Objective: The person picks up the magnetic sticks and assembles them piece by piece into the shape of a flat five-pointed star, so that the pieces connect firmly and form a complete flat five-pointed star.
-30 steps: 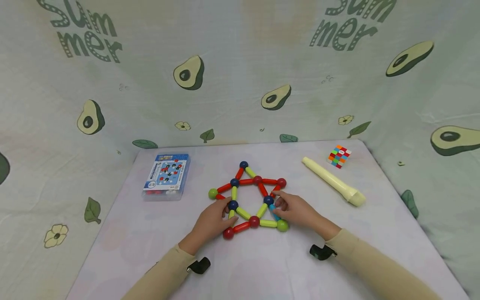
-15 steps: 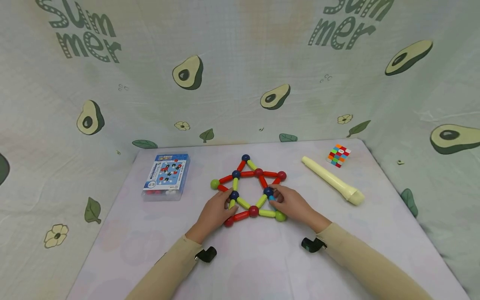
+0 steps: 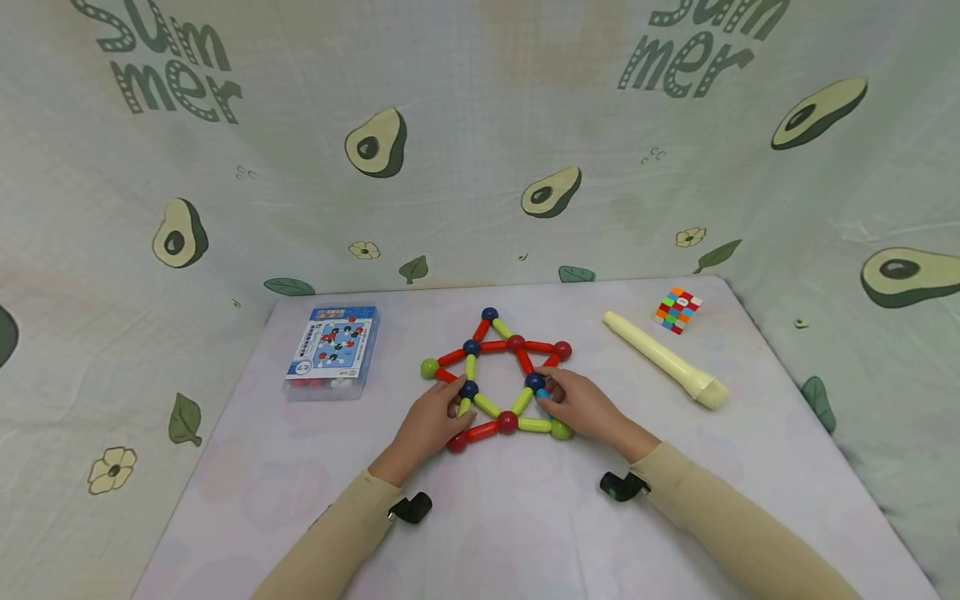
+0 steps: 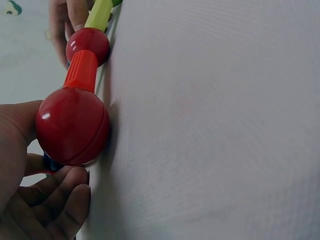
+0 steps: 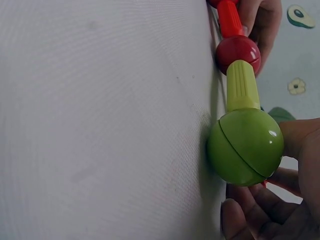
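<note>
A person's 2 hands work at a flat star built of magnetic sticks and balls, lying at the middle of the cloth-covered table. The left hand rests on the star's lower left, fingers curled around a yellow-green stick by a dark blue ball, with the red corner ball against the palm. The right hand pinches a light blue stick just below another dark blue ball, the green corner ball touching its thumb side.

The joints look held by magnets alone, so a sideways tug on the light blue stick could pull the neighbouring ball off and let the lower right point collapse. Uneven pressure from the 2 hands may skew the frame or slide it across the cloth. A freed ball could roll toward the table edge.

A plastic parts box sits well to the left; a cream recorder and a colourful cube lie to the right, apart from the star.
</note>
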{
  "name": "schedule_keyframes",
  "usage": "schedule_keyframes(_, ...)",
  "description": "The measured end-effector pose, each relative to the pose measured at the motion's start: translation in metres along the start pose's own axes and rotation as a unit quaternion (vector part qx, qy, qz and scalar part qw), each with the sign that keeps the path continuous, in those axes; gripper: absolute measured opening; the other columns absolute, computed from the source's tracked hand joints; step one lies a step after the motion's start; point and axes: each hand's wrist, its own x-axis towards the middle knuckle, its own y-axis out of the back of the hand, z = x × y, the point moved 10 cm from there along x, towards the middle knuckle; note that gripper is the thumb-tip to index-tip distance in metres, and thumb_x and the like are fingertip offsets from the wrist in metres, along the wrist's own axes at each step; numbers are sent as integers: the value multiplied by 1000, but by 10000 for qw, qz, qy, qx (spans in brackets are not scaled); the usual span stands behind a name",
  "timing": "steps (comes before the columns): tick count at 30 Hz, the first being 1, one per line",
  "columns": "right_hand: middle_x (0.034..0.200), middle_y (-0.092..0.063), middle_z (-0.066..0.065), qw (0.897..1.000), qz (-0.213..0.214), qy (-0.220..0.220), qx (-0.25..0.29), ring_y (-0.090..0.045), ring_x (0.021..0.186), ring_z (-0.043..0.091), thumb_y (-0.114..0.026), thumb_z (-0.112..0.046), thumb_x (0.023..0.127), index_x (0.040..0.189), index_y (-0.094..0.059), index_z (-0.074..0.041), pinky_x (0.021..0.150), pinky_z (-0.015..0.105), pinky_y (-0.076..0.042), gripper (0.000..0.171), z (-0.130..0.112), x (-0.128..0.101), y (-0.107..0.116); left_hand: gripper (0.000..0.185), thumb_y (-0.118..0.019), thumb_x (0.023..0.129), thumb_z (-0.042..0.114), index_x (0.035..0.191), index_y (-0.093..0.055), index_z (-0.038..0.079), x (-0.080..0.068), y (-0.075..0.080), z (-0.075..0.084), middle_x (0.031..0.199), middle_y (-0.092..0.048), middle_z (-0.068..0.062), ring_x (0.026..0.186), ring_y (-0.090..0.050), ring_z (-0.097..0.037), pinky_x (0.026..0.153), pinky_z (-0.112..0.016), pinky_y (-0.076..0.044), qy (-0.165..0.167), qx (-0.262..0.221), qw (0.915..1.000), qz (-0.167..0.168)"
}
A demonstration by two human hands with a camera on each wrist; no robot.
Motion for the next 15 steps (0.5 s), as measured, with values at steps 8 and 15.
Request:
schedule_keyframes(8, 107, -66, 1, 10000, -41, 13, 13, -60, 91, 15, -72, -24, 96, 147, -52, -9, 77, 31, -54, 56, -1, -1, -1, 71, -76, 92, 37, 153, -48, 14, 1, -1, 0, 93, -52, 2, 79, -51, -13, 60, -24, -43, -59, -25, 9999, -108)
schedule_keyframes(15, 106, -66, 0, 9999, -81, 60, 79, -60, 92, 15, -72, -24, 96, 147, -52, -9, 79, 31, -54, 56, -2, -1, -2, 70, -76, 92, 37, 152, -49, 14, 1, -1, 0, 92, -52, 2, 78, -51, -13, 60, -24, -42, -93, 2, 9999, -106)
